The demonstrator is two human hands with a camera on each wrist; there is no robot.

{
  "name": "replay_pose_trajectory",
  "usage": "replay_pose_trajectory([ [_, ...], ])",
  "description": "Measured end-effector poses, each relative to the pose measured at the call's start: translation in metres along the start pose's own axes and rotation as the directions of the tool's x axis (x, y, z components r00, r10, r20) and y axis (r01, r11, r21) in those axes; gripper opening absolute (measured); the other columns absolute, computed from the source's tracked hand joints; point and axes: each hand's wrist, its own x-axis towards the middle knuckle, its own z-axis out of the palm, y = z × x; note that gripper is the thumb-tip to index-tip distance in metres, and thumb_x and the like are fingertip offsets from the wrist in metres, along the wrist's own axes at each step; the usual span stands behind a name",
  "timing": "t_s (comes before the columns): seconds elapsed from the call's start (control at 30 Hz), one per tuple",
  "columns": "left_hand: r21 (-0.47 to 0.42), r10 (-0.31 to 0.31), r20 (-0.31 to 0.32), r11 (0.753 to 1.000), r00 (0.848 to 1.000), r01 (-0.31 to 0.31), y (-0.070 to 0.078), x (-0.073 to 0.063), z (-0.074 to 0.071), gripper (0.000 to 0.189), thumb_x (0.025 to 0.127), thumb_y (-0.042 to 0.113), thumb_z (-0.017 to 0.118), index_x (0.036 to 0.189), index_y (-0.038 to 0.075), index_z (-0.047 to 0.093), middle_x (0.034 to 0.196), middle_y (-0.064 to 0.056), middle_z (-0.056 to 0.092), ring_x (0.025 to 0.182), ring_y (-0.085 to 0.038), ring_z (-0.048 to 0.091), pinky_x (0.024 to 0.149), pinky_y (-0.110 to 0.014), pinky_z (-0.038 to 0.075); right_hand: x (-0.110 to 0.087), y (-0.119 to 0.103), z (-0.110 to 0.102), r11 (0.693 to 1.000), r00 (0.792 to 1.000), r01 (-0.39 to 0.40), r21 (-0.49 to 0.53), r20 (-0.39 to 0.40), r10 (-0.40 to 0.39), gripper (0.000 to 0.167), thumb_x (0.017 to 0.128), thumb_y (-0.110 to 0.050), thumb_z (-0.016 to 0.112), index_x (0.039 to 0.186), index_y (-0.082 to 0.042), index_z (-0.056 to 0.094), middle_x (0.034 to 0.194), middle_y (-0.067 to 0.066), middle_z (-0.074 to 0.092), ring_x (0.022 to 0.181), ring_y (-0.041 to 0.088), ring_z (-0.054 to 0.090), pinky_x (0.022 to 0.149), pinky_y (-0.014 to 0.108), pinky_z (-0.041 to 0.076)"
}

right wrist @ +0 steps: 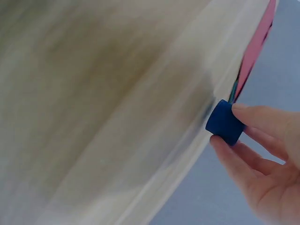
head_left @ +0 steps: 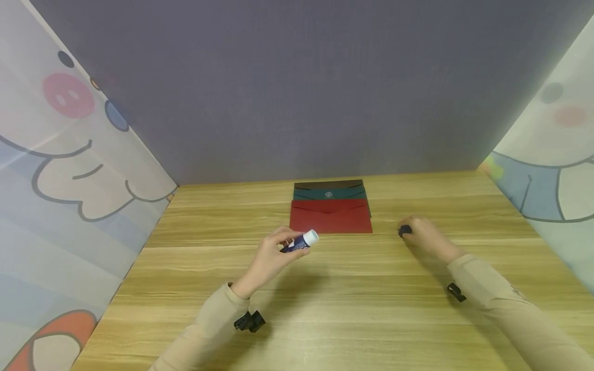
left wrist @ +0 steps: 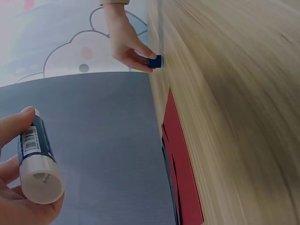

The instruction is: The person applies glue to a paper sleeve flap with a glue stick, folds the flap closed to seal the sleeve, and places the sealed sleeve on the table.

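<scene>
My left hand [head_left: 273, 253] grips a glue stick [head_left: 300, 241] by its dark blue labelled body, tilted above the table, its white end pointing up and to the right. In the left wrist view a barcode shows on the glue stick [left wrist: 35, 145]. Over on the right, my right hand [head_left: 424, 236] pinches a small dark blue cap [right wrist: 226, 123] between thumb and fingers, close over the tabletop. A red envelope [head_left: 330, 216] lies between the hands, toward the back of the table.
Behind the red envelope, a teal envelope [head_left: 306, 194] and a dark brown one [head_left: 328, 184] lie partly covered. The wooden table [head_left: 371, 319] ends at a grey back panel [head_left: 297, 93]. Cartoon-printed curtains [head_left: 42, 247] hang at both sides.
</scene>
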Motion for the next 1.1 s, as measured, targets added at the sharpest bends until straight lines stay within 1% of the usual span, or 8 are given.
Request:
replay_pose_trajectory([
  [0.2, 0.030, 0.046, 0.010, 0.998, 0.999, -0.046, 0.002, -0.001, 0.001, 0.032, 0.073, 0.020, 0.073, 0.100, 0.006, 0.066, 0.093, 0.001, 0.059, 0.076, -0.013, 0.051, 0.060, -0.022, 0.048, 0.002, -0.018, -0.009, 0.993, 0.999, 0.005, 0.119, -0.039, -0.001, 0.029, 0.077, 0.003, 0.063, 0.103, 0.014, 0.056, 0.096, 0.030, 0.058, 0.083, 0.038, 0.060, 0.068, 0.041, 0.052],
  [0.33, 0.085, 0.096, 0.026, 0.992, 0.995, -0.098, 0.004, -0.001, 0.002, 0.033, 0.073, 0.020, 0.072, 0.101, 0.005, 0.066, 0.093, 0.000, 0.057, 0.076, -0.012, 0.051, 0.059, -0.021, 0.049, 0.002, -0.042, -0.016, 0.962, 0.996, 0.010, 0.274, -0.083, 0.014, 0.031, 0.077, 0.003, 0.063, 0.106, 0.014, 0.056, 0.102, 0.031, 0.056, 0.086, 0.038, 0.060, 0.068, 0.035, 0.052],
  [0.43, 0.123, 0.140, 0.045, 0.982, 0.989, -0.145, 0.007, -0.002, 0.003, 0.034, 0.073, 0.020, 0.072, 0.103, 0.005, 0.065, 0.093, -0.001, 0.056, 0.077, -0.012, 0.052, 0.060, -0.019, 0.049, 0.001, -0.060, -0.018, 0.915, 0.993, 0.020, 0.404, -0.112, 0.028, 0.031, 0.077, 0.004, 0.063, 0.106, 0.012, 0.057, 0.105, 0.029, 0.055, 0.088, 0.037, 0.060, 0.068, 0.029, 0.052],
  [0.57, 0.161, 0.223, 0.062, 0.960, 0.973, -0.230, 0.010, -0.002, 0.005, 0.034, 0.073, 0.017, 0.073, 0.104, 0.005, 0.065, 0.091, -0.002, 0.055, 0.079, -0.012, 0.051, 0.063, -0.020, 0.049, 0.000, -0.082, -0.022, 0.825, 0.993, -0.012, 0.566, -0.089, 0.075, 0.031, 0.078, 0.001, 0.063, 0.108, 0.008, 0.058, 0.109, 0.027, 0.055, 0.089, 0.032, 0.061, 0.068, 0.024, 0.052],
  [0.77, 0.231, 0.381, 0.056, 0.894, 0.923, -0.383, 0.014, -0.001, 0.008, 0.033, 0.068, 0.011, 0.076, 0.098, 0.002, 0.066, 0.090, -0.002, 0.056, 0.082, -0.012, 0.051, 0.066, -0.017, 0.048, -0.006, -0.108, -0.025, 0.670, 0.994, -0.021, 0.742, -0.056, 0.092, 0.033, 0.079, -0.005, 0.065, 0.108, 0.008, 0.058, 0.110, 0.026, 0.055, 0.088, 0.017, 0.063, 0.071, 0.026, 0.051],
  [0.87, 0.256, 0.438, 0.059, 0.862, 0.897, -0.438, 0.016, -0.001, 0.010, 0.033, 0.067, 0.011, 0.077, 0.096, 0.001, 0.066, 0.089, -0.003, 0.057, 0.082, -0.012, 0.051, 0.067, -0.016, 0.047, -0.009, -0.118, -0.024, 0.621, 0.996, 0.018, 0.784, -0.066, 0.054, 0.032, 0.078, -0.004, 0.066, 0.107, 0.009, 0.059, 0.107, 0.023, 0.057, 0.088, 0.012, 0.062, 0.071, 0.028, 0.052],
  [0.93, 0.263, 0.468, 0.061, 0.844, 0.882, -0.467, 0.018, -0.001, 0.011, 0.032, 0.066, 0.011, 0.077, 0.095, 0.001, 0.066, 0.089, -0.003, 0.057, 0.082, -0.013, 0.051, 0.067, -0.016, 0.047, -0.011, -0.125, -0.022, 0.601, 0.997, 0.049, 0.797, -0.079, 0.024, 0.031, 0.077, -0.003, 0.066, 0.105, 0.009, 0.059, 0.105, 0.020, 0.059, 0.088, 0.010, 0.062, 0.071, 0.028, 0.052],
  [1.1, 0.267, 0.512, 0.063, 0.818, 0.857, -0.509, 0.021, 0.000, 0.014, 0.030, 0.065, 0.009, 0.078, 0.091, 0.001, 0.065, 0.087, -0.003, 0.059, 0.081, -0.013, 0.052, 0.067, -0.015, 0.046, -0.014, -0.136, -0.015, 0.539, 0.991, 0.130, 0.832, -0.131, -0.037, 0.028, 0.075, 0.003, 0.066, 0.101, 0.011, 0.060, 0.099, 0.014, 0.061, 0.086, 0.014, 0.063, 0.069, 0.031, 0.052],
])
